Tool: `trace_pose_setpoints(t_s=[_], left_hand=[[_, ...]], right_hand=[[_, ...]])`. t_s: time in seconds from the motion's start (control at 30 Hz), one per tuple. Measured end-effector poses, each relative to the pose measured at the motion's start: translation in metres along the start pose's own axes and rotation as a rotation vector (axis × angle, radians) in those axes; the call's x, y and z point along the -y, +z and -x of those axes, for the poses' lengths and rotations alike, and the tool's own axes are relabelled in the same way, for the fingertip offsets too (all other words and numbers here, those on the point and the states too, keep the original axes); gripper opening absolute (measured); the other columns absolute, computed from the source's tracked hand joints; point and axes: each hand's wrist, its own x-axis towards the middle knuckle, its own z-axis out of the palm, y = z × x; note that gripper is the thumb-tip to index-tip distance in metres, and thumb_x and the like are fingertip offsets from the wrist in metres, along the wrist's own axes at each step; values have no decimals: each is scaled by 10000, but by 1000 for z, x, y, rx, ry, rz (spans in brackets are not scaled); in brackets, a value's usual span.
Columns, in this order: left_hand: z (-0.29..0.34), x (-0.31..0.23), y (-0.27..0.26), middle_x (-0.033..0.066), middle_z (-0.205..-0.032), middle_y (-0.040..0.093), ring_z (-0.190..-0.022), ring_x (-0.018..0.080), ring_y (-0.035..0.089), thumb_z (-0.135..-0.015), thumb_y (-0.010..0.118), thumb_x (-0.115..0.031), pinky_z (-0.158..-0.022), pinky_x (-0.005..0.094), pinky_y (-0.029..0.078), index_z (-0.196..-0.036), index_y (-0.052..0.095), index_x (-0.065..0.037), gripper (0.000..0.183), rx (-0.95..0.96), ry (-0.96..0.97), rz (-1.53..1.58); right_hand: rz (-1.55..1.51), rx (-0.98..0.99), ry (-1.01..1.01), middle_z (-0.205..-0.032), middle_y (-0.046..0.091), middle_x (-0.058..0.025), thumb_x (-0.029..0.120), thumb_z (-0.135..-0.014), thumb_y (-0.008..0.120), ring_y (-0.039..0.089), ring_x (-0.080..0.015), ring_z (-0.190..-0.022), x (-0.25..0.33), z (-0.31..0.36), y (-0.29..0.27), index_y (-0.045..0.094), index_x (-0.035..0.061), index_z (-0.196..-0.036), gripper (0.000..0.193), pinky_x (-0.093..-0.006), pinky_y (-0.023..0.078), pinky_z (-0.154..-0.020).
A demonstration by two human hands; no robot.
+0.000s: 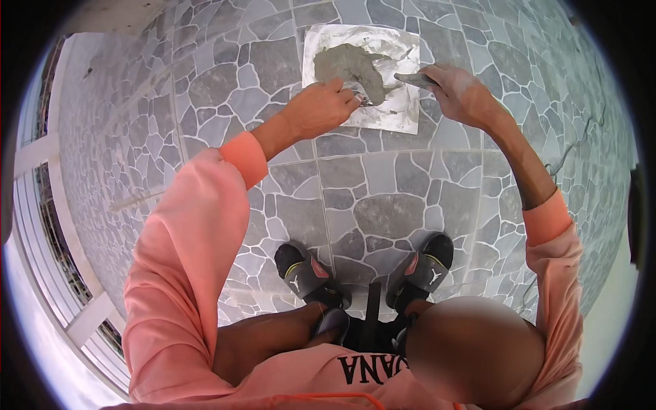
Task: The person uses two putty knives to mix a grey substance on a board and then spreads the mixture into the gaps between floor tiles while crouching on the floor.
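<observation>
A pale square board (400, 116) lies on the floor ahead of me, smeared with grey paste. A thick mound of wet grey mortar (348, 65) covers its left and middle part. My left hand (321, 108) is closed at the mound's near edge. A thin dark piece shows by its fingertips, too small to name. Over the board's right edge, my right hand (461, 94) grips a grey, flat-bladed scraper (417, 80). Its blade points left toward the mortar, and its handle is hidden in my fingers. Pale residue coats the back of that hand.
The floor (396, 212) has a grey stone pattern with pale joints. My feet in dark slides (311, 273) stand close below the board. A thin cable (570, 147) runs over the floor at the right. A white railing (75, 239) borders the left side.
</observation>
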Motion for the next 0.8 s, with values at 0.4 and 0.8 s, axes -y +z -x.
trace_pose_setpoints(t_s=[0.4, 0.8], left_hand=[[-8, 7, -9, 14, -982, 623, -929, 222, 566, -806, 586, -34, -721, 333, 555, -1247, 592, -65, 442, -85, -59, -36], [-4, -7, 1, 11, -989, 618, -913, 201, 562, -806, 596, -52, -697, 316, 548, -1223, 604, -73, 418, -78, 155, -21]], right_hand=[[32, 22, 11, -972, 622, -189, -24, -840, 563, 598, -386, -902, 3, -2, -1, 583, -11, -1113, 274, -454, 487, -789], [16, 18, -9, -1020, 624, -190, -20, -853, 560, 593, -382, -953, 6, -4, 3, 585, -10, -1109, 258, -451, 485, -820]])
